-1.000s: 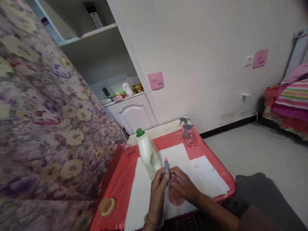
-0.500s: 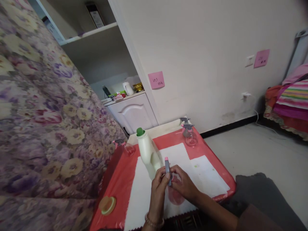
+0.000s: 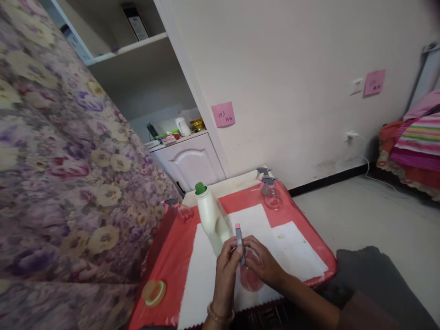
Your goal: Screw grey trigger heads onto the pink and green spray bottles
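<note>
- A floral fabric curtain (image 3: 68, 183) in purple, cream and pink hangs in soft folds.
- A round yellowish-green cap (image 3: 155, 294) lies on the surface (image 3: 168, 275), which has a glossy, creased red covering.
- A clear, round-bodied spray bottle with a grey-and-pink head (image 3: 184, 213) stands near the far left edge.
- A pale green, smooth plastic jug (image 3: 210, 213) with a moulded handle and a darker green spout stands uncapped.
- The left hand (image 3: 227, 261), a beaded bracelet at its wrist, pinches a slim grey sprayer head with a pink tip (image 3: 239, 233).
- Below that head, a transparent rounded bottle (image 3: 252, 282) sits over a white cloth with a scalloped edge (image 3: 202, 284).
- The right hand (image 3: 263, 262) curls its fingers closed on the same sprayer head, opposite the left.
- Two more clear spray bottles (image 3: 273, 200) stand close together at the far right corner.
</note>
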`<state>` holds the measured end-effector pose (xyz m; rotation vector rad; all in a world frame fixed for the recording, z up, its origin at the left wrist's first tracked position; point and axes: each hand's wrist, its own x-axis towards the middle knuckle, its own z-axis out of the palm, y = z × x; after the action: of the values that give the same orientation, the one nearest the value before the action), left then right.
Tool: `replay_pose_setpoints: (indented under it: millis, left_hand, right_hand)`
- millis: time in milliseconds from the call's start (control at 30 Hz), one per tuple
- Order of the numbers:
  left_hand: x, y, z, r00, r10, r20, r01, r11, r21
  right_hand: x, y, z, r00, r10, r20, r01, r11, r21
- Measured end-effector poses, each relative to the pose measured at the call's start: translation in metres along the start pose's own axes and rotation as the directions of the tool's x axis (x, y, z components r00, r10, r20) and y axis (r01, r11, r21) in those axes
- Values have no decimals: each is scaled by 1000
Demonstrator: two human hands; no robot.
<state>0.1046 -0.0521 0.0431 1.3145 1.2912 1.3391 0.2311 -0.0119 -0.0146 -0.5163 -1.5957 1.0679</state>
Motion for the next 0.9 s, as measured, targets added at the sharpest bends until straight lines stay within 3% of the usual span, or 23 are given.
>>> replay_pose_setpoints:
  millis: [233,400,567,900]
  left_hand:
    - [-1,-1,0,1000,12,12,-12,1000,13]
    - [0,1,1,1000,11,26,-11,1000,-1]
    - [-1,10,0,1000,11,21,-10,1000,-10]
    - [-4,8,-9,1000,6,-17,-7,997,-81]
  right_hand:
    - [0,-1,1,993,98,-66,-99,995,-7]
    - [1,-5,-2,1000,4,7,-4,1000,-7]
    - [-1,-7,-4,999,45,-12,-45,999,7]
    - [-10,17,-1,997,76,29,-75,997,-35]
